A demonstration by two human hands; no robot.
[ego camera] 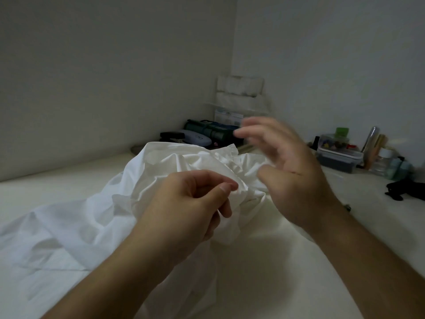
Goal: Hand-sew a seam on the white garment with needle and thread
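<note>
Left hand (195,199) pinching bunched white garment (92,217) on table (46,180); right hand (282,162) blurred, fingers spread, empty-looking. Needle, thread not discernible. Keep fold taut, pull thread through evenly.

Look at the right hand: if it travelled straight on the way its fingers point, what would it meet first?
Probably the dark green roll at the table's back; the right hand is blurred and depth is unclear.
</note>
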